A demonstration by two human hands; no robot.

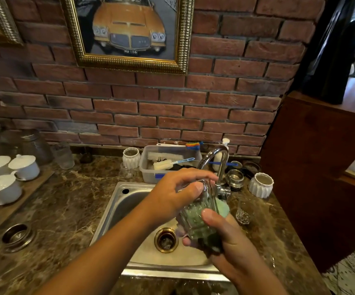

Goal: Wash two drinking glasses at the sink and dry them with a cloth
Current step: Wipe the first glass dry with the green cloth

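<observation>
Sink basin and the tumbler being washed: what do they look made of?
Sink: probably brushed stainless steel, grey with soft, dull reflections. Tumbler: apparently clear ribbed glass, since the green sponge shows through its wall.

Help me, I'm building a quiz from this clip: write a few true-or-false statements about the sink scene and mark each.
1. The left hand grips the glass above the sink. True.
2. The right hand holds a dry cloth. False: it holds a green sponge against the glass.
3. A second glass stands on the counter right of the sink. True.
4. The plastic tub behind the sink holds white cups. False: it holds brushes; the white lidded cups sit far left.
</observation>
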